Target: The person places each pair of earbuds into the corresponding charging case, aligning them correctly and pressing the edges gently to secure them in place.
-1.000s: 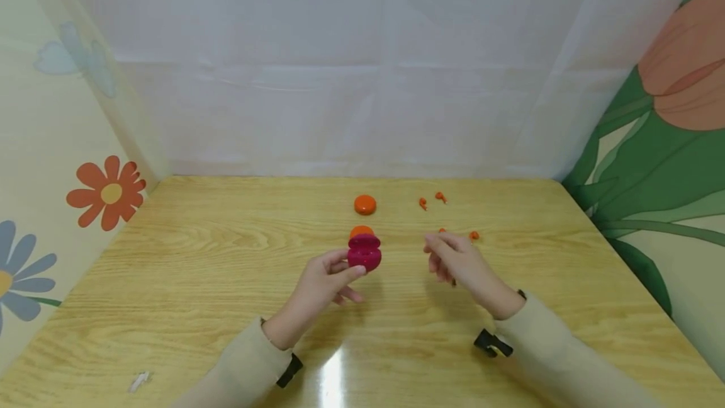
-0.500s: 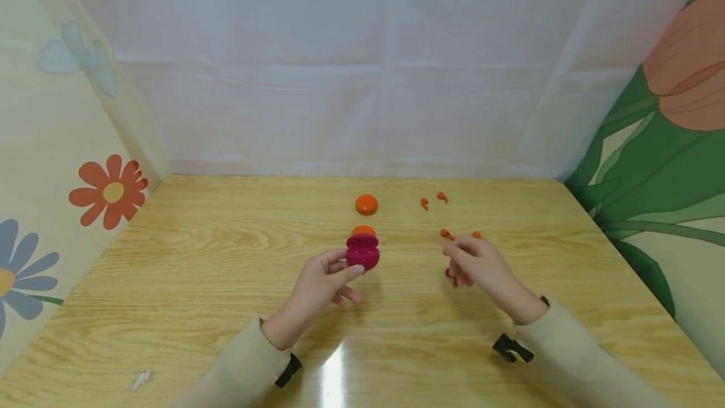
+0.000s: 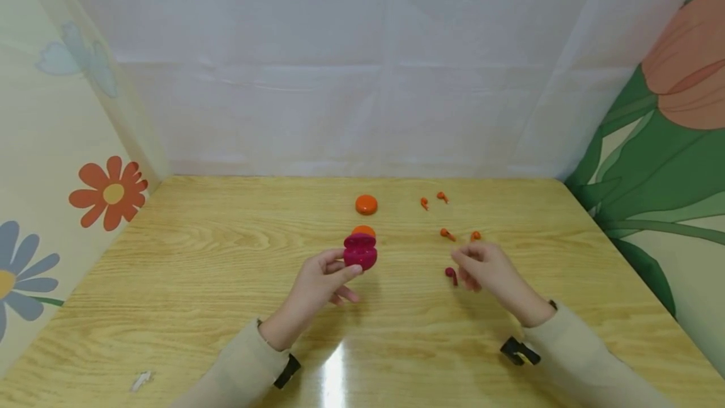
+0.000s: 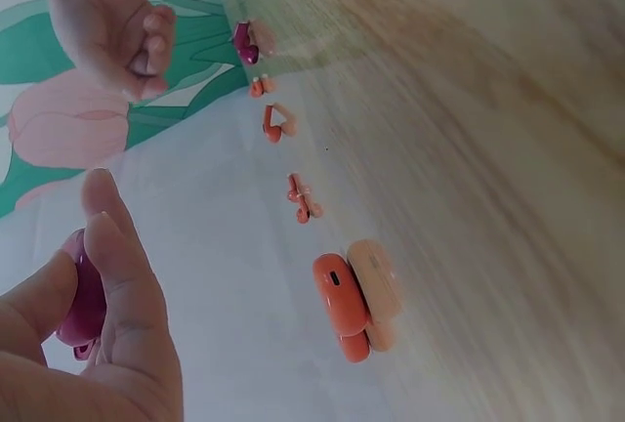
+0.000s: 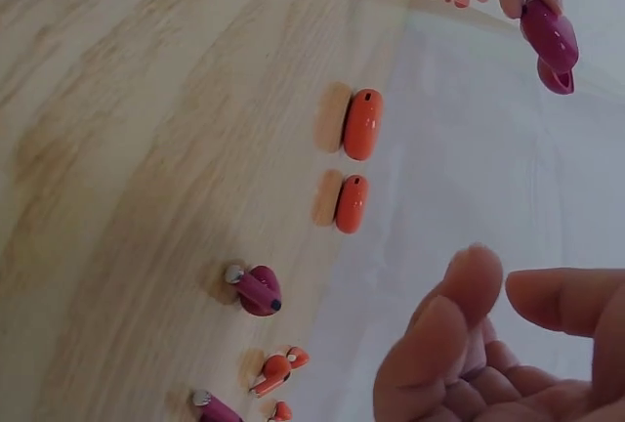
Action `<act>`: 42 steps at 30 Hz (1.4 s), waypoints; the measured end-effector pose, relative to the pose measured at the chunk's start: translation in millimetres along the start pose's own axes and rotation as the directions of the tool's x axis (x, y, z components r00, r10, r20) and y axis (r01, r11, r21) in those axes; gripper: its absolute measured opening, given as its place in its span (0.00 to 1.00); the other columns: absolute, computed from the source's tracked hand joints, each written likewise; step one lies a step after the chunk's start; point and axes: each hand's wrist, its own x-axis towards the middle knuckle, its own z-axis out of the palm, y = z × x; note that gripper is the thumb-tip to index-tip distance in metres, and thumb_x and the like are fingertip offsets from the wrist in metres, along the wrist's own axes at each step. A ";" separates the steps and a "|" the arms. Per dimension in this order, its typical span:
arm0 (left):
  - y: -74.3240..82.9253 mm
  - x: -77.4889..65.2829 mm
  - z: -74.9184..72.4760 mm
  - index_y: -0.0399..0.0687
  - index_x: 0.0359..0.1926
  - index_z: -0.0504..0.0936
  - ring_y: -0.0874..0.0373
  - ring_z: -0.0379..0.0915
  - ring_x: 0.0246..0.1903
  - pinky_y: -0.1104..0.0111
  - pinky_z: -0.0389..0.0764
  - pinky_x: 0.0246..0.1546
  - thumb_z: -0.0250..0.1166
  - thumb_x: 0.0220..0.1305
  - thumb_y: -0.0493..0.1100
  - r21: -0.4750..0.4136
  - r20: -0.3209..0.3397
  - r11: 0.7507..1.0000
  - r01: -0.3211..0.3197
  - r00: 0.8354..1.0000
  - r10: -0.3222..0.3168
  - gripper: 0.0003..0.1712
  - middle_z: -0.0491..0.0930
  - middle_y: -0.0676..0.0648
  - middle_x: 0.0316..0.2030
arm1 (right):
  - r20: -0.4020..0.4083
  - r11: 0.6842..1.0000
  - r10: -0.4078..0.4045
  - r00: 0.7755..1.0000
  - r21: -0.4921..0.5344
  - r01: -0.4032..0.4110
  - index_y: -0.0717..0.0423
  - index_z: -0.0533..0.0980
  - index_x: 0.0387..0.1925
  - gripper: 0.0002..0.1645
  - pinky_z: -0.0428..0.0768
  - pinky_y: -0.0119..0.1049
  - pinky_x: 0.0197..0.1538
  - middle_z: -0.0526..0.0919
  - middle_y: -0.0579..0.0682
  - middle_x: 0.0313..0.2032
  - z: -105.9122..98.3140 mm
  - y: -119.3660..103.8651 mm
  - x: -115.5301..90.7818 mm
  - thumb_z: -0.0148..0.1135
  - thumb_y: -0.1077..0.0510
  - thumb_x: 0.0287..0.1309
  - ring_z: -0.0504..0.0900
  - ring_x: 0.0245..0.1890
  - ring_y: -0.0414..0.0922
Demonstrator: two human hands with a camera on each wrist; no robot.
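My left hand (image 3: pixel 325 279) pinches a magenta earbud case (image 3: pixel 360 253) by its side, above the table, with its lid raised. The left wrist view shows the same case (image 4: pixel 86 295) between thumb and fingers. My right hand (image 3: pixel 489 272) hovers over the right side, fingers loosely bent. In the right wrist view, a gap separates its thumb and index fingertips, with nothing between them. A magenta earbud (image 3: pixel 451 274) lies just left of this hand. The right wrist view shows one magenta earbud (image 5: pixel 259 291) and part of a second magenta earbud (image 5: pixel 219 408) at the bottom edge.
Two orange cases stand on the wooden table: a far orange case (image 3: pixel 366 204) and a nearer orange case (image 3: pixel 363 231), partly hidden by the magenta lid. Several orange earbuds (image 3: pixel 447 234) lie to their right. A small whitish scrap (image 3: pixel 141 380) lies at front left.
My right hand has moved to the right, uncovering a magenta earbud and an orange one on the table. My left hand, with the magenta case, has shifted slightly left.
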 end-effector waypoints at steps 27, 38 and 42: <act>3.3 -1.3 -1.4 0.32 0.62 0.74 0.62 0.83 0.21 0.74 0.77 0.22 0.64 0.70 0.39 0.011 -0.014 1.000 0.011 1.000 -0.011 0.24 0.85 0.35 0.49 | 0.085 0.963 0.182 0.980 -0.218 -0.160 0.68 0.77 0.29 0.11 0.80 0.34 0.21 0.79 0.52 0.17 2.9 24.4 5.5 0.57 0.65 0.68 0.79 0.13 0.41; 3.5 -0.4 0.4 0.33 0.61 0.75 0.62 0.83 0.21 0.74 0.76 0.22 0.64 0.70 0.39 0.017 -0.010 1.000 0.011 1.000 -0.011 0.22 0.84 0.33 0.49 | 0.104 0.937 0.181 0.978 -0.320 -0.140 0.64 0.72 0.24 0.15 0.80 0.34 0.19 0.79 0.53 0.16 6.6 23.6 10.6 0.59 0.64 0.68 0.80 0.12 0.41; 2.2 1.2 0.3 0.33 0.61 0.76 0.62 0.83 0.21 0.74 0.77 0.22 0.64 0.70 0.38 0.009 -0.010 1.000 0.018 1.000 -0.018 0.22 0.84 0.33 0.49 | 0.109 0.927 0.186 0.976 -0.348 -0.138 0.63 0.72 0.23 0.15 0.80 0.34 0.19 0.78 0.52 0.15 7.7 22.2 12.8 0.58 0.65 0.68 0.79 0.12 0.41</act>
